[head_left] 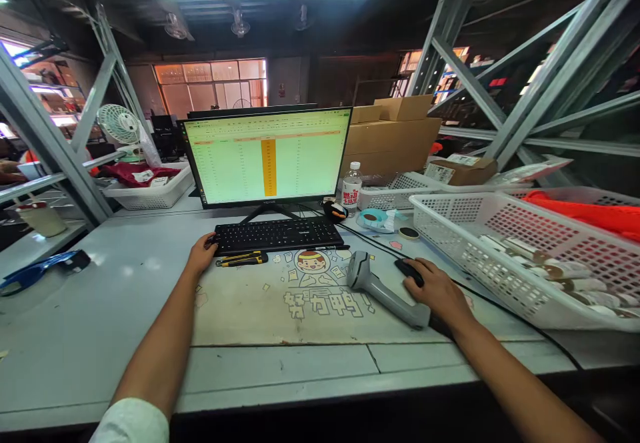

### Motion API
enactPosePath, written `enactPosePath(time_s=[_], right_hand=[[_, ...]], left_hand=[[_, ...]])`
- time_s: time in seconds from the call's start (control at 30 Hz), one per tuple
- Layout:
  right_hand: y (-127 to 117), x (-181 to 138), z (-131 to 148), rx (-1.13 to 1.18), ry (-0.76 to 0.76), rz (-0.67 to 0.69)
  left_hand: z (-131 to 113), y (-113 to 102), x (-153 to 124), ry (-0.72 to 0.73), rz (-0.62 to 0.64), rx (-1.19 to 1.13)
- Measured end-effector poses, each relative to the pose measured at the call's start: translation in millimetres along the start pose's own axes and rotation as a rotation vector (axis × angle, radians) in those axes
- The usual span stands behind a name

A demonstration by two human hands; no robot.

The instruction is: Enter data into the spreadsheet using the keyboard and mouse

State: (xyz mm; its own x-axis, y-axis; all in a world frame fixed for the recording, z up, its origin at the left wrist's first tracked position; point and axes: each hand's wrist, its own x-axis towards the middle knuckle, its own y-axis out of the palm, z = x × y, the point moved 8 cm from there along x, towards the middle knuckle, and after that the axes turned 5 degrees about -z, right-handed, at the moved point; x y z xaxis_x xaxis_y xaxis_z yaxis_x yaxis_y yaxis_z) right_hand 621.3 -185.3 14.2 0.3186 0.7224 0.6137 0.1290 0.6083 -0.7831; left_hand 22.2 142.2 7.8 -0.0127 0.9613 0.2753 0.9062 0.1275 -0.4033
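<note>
My right hand point(436, 291) rests over a black computer mouse point(409, 271) on the grey desk point(100, 309). A grey handheld barcode scanner point(383, 287) lies just left of that hand, touching its palm side. My left hand point(201, 254) sits at the left end of a black keyboard point(278, 234), fingers curled against its corner. A monitor point(267, 156) behind the keyboard shows a spreadsheet with an orange column. A beige desk mat point(300, 296) with a cartoon print lies between my arms.
A yellow-black utility knife point(243, 259) lies in front of the keyboard. A white basket point(520, 256) with small rolls stands at right, orange cloth behind it. A water bottle point(352, 187), tape rolls, cardboard boxes point(395, 136), another basket point(150, 193), a fan and grey shelf frames surround the desk.
</note>
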Motion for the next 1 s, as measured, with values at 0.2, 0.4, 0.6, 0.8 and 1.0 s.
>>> enactPosePath(time_s=[0.2,0.4,0.6,0.8,1.0], right_hand=[[10.5,1.5,-8.4,0.028,-0.012,-0.017],[13.9,1.9,-10.6,0.055,-0.054,-0.037],[13.0,5.2,-10.8,0.096,-0.034,-0.036],[12.5,6.2,-8.7,0.128,-0.036,-0.035],[18.9,8.4,-11.7,0.129,-0.083,-0.049]], left_hand=[[-0.8,0.9,-0.8,-0.001,-0.016,-0.024],[-1.5,0.8,-1.2,0.002,-0.016,-0.025],[0.2,1.8,-0.8,0.009,-0.020,-0.037],[2.3,3.1,-0.1,0.019,-0.008,-0.049],[6.6,3.9,2.0,0.020,-0.013,-0.067]])
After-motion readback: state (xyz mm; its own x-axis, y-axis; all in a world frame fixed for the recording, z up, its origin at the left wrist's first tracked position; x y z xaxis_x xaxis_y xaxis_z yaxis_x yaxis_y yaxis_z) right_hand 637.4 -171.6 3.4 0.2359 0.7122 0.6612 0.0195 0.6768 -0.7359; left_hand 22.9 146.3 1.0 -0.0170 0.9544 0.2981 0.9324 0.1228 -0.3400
